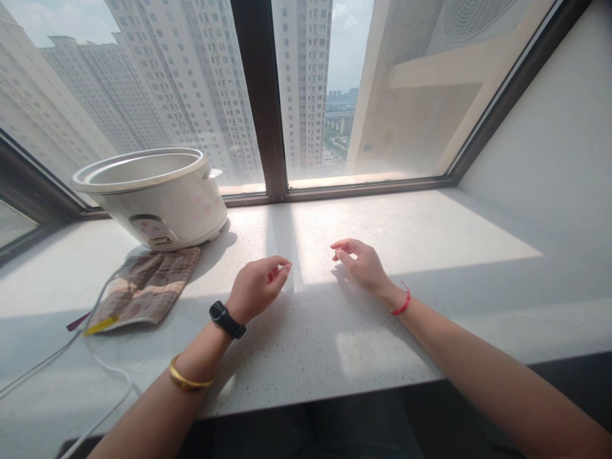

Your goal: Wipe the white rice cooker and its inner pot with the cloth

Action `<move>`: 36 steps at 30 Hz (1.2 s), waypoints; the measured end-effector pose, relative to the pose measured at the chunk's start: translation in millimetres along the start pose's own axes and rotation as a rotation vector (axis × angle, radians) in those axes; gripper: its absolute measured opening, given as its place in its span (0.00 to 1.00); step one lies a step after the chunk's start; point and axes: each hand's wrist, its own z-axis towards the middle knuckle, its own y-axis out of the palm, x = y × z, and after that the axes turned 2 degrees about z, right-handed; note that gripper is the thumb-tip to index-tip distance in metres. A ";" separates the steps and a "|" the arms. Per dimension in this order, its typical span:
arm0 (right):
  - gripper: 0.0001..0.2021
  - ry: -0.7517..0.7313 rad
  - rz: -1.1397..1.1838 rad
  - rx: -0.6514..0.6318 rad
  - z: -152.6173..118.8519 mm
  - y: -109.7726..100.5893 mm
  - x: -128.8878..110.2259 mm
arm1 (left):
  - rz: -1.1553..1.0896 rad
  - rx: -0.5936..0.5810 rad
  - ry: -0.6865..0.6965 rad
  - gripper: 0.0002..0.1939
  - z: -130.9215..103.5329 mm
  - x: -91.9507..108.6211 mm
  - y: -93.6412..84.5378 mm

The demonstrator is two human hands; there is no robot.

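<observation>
Both hands (261,287) (361,262) were half-curled, empty; near the sill's (296,344) far-left corner, we judged the cooker (191,210) rigid, best handle-held.

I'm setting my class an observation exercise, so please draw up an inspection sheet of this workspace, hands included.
Surface: white speckled counter, partly sunlit.
Job's things: white cooker, lid off, at the left by the window.
Clutter: patterned cloth before the cooker; yellow strip at its near edge.
Hands: left hand and right hand, fingers bent; nothing seen held.
Cables: pale cable at the left.
Surroundings: tall buildings outside.
</observation>
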 end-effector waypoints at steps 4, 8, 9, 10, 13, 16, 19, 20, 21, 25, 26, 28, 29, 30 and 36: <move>0.11 -0.010 -0.004 -0.014 -0.8 0.4 -0.2 | 0.002 -0.005 0.006 0.11 0.0 0.6 0.3; 0.10 -0.038 -0.011 -0.034 -1.5 0.5 -1.3 | 0.006 -0.009 0.022 0.11 0.2 1.5 0.3; 0.10 -0.043 -0.014 -0.038 -1.7 0.3 -1.7 | 0.005 -0.010 0.021 0.11 0.3 1.7 0.2; 0.10 -0.046 -0.016 -0.039 -1.8 0.1 -2.2 | 0.004 -0.012 0.017 0.11 0.4 1.8 0.2; 0.10 -0.049 -0.024 -0.041 -2.2 -0.5 -3.3 | 0.002 -0.024 0.006 0.11 0.7 1.8 0.4; 0.10 -0.053 -0.028 -0.046 -2.3 -0.5 -3.6 | 0.002 -0.025 0.012 0.11 0.7 1.6 0.8; 0.10 -0.056 -0.031 -0.051 -2.0 0.0 -3.3 | 0.001 -0.025 0.016 0.11 0.7 1.7 1.1; 0.10 -0.056 -0.032 -0.051 -1.9 0.1 -3.1 | 0.003 -0.029 0.013 0.11 0.6 1.7 1.2; 0.10 -0.056 -0.033 -0.050 -1.7 0.2 -3.0 | 0.004 -0.034 0.009 0.11 0.6 1.8 1.3; 0.10 -0.058 -0.035 -0.048 -1.5 0.5 -2.5 | 0.004 -0.057 -0.010 0.11 0.4 2.1 1.8; 0.10 -0.059 -0.037 -0.049 -1.6 0.5 -2.4 | 0.003 -0.062 -0.014 0.11 0.4 2.2 1.9; 0.10 -0.060 -0.038 -0.055 -1.9 0.5 -2.5 | 0.003 -0.069 -0.016 0.11 0.5 2.7 1.9; 0.10 -0.060 -0.038 -0.057 -2.1 0.5 -2.5 | 0.003 -0.071 -0.016 0.11 0.6 3.0 1.8; 0.10 -0.060 -0.037 -0.057 -2.3 0.4 -2.5 | 0.004 -0.072 -0.016 0.11 0.7 3.2 1.7; 0.11 -0.058 -0.042 -0.059 -2.4 0.8 -1.7 | 0.003 -0.075 -0.016 0.11 1.2 3.3 1.2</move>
